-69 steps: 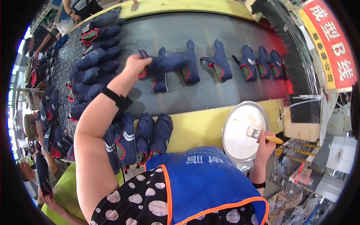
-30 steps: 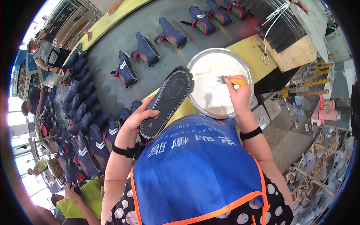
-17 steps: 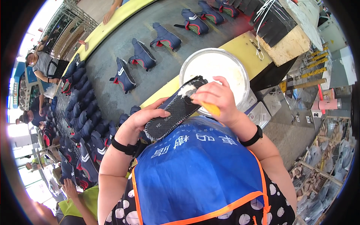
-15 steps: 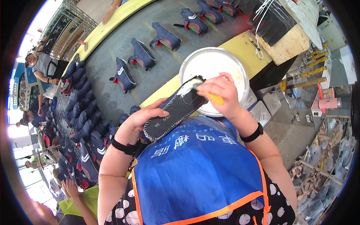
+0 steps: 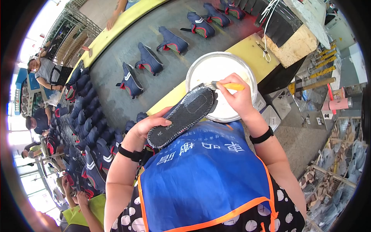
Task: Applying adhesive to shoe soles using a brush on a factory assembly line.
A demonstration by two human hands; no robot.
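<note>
A grey conveyor belt (image 5: 116,73) is carrying navy shoe uppers (image 5: 148,60) far left. The left hand (image 5: 148,125) is gripping a dark sole (image 5: 181,116) tilted bottom-up, fingers curled around its heel, so the right hand (image 5: 237,98), fingers pinching a yellow-handled brush (image 5: 222,86), is reaching its toe over the white glue bowl (image 5: 222,69).

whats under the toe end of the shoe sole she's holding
The round white bowl of pale glue sits beneath the sole, whose toe hides part of the near rim. The right hand holds a brush there.
</note>
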